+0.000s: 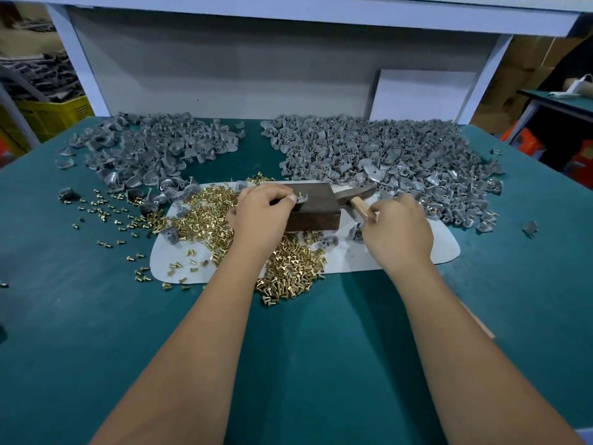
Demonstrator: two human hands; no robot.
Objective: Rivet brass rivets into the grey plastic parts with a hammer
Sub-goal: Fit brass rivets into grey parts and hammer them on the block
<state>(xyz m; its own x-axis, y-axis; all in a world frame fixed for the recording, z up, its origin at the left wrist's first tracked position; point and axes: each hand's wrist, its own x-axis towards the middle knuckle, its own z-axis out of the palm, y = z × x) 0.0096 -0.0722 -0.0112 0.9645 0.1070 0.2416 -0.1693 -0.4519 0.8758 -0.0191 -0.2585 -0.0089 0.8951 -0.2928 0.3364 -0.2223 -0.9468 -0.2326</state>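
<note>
On the green bench point(96, 316), near its middle, the left hand point(260, 216) pinches a grey plastic part point(301, 198) against the top of a dark block point(316, 207). Just beside it, the right hand point(396, 231) curls its fingers round the wooden handle of a hammer point(356, 195), whose head rests at the block's far side. Brass rivets point(199, 216) lie heaped on a white sheet point(401, 255) under both hands. Toward the far edge sit two heaps of grey parts point(385, 149).
</note>
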